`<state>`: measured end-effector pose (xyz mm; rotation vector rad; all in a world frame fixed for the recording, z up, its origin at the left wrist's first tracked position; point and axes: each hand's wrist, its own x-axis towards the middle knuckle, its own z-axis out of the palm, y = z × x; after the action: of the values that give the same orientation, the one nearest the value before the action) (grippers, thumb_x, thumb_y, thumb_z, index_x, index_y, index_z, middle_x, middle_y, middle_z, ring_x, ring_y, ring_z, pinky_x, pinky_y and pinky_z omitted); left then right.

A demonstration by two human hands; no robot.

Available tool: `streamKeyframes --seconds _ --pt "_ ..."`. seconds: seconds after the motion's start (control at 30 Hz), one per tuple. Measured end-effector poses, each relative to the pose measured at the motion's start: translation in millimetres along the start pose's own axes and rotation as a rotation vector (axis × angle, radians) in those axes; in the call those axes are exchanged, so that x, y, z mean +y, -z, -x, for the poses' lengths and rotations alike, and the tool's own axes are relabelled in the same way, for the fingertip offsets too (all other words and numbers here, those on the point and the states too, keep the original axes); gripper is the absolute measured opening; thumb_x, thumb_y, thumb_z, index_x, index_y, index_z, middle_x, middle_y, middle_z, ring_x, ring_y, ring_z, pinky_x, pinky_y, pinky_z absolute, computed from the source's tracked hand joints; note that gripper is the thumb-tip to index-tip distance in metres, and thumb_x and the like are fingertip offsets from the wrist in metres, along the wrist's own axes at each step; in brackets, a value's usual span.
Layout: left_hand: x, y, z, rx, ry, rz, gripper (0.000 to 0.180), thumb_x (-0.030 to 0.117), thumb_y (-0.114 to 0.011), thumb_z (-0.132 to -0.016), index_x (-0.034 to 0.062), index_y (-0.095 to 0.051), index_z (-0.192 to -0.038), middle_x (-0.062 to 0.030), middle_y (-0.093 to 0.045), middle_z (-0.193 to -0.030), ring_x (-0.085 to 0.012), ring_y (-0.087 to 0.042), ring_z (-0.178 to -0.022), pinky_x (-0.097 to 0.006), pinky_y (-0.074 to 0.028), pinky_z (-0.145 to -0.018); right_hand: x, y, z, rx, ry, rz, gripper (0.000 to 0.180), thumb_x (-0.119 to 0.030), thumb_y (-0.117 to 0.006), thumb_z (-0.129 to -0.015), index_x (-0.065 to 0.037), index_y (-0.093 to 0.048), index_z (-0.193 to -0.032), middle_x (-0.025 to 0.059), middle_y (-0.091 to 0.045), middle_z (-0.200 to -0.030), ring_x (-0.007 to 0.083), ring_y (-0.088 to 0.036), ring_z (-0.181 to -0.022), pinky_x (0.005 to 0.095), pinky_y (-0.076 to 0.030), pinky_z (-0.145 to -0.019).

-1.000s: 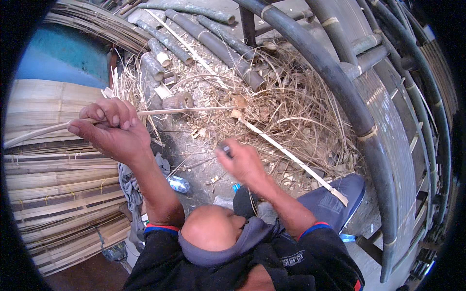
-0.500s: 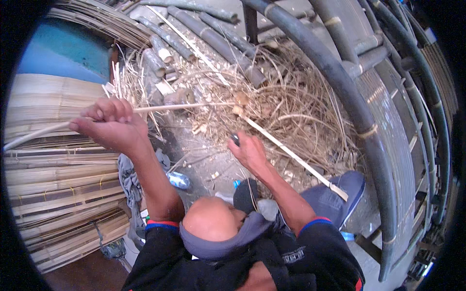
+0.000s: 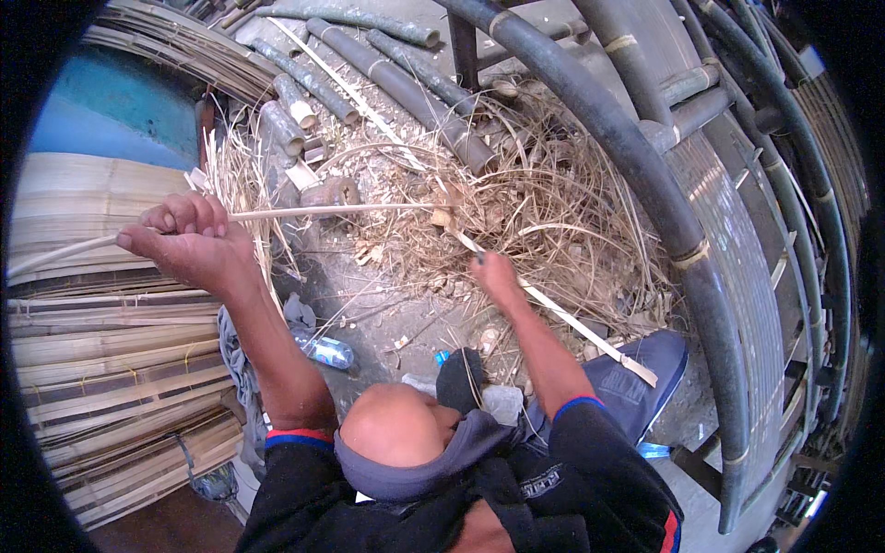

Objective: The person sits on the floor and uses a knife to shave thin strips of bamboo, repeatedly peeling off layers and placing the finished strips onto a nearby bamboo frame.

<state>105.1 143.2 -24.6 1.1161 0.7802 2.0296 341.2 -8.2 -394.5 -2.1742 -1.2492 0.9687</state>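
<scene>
Although the left hand point(image 3: 195, 241) keeps its grip on the thin bamboo strip point(image 3: 323, 211), it sits a little farther out to the left than 0.5 s ago, and slightly more of the strip shows between it and the pale block point(image 3: 441, 217). Its fingers are curled tight, with the thumb pressed along the strip, which runs on past them toward the left rim of the view. The strip's other end reaches the block, at the edge of the heap of shavings point(image 3: 572, 221) on the floor point(image 3: 369, 318).

The bigger change is at the right hand point(image 3: 502, 281). In the 2 earlier frames it was left of the flat pale strip point(image 3: 581, 324), apart from it; now it lies over that strip's upper part, just below the block. Its fingers are closed round a small dark object point(image 3: 477, 258), of which only a bit shows; I cannot tell whether they also touch the flat strip.

That strip slants down to the right as before, its lower end over the blue-grey cloth point(image 3: 666, 343). The clear plastic bottle point(image 3: 330, 352) and the bamboo poles point(image 3: 392, 83) beyond the shavings have not been disturbed.
</scene>
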Motion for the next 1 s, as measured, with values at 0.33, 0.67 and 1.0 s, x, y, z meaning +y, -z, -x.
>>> streamKeyframes --seconds 0.33,0.67,1.0 --pt "-1 9 -13 0.242 -0.017 -0.076 0.061 0.073 -0.046 -0.092 0.0147 -0.036 -0.075 0.0014 -0.031 -0.056 -0.0095 -0.026 -0.043 -0.025 -0.020 -0.037 -6 4 15 0.028 -0.022 0.022 0.040 -0.034 -0.060 -0.087 0.004 -0.066 -0.099 0.0302 -0.068 -0.088 0.0459 -0.067 -0.088 0.0529 -0.052 -0.082" --pt "-102 -1 49 -0.135 0.258 -0.001 0.058 0.061 -0.036 -0.102 0.0072 -0.048 -0.082 -0.0025 -0.048 -0.070 -0.0149 -0.050 -0.062 -0.030 -0.048 -0.065 21 -1 24 -0.011 -0.091 -0.065 0.048 -0.042 -0.060 -0.088 0.006 -0.066 -0.087 0.0296 -0.068 -0.084 0.0434 -0.067 -0.086 0.0503 -0.051 -0.078" --pt "-43 -20 -11 -0.098 0.087 -0.079 0.038 0.049 -0.049 -0.102 0.0110 -0.050 -0.101 0.0012 -0.044 -0.072 -0.0081 -0.040 -0.057 -0.022 -0.035 -0.047 45 -6 66 0.021 -0.172 0.236 0.047 -0.038 -0.066 -0.088 0.002 -0.062 -0.111 0.0255 -0.070 -0.100 0.0411 -0.068 -0.095 0.0511 -0.053 -0.087"
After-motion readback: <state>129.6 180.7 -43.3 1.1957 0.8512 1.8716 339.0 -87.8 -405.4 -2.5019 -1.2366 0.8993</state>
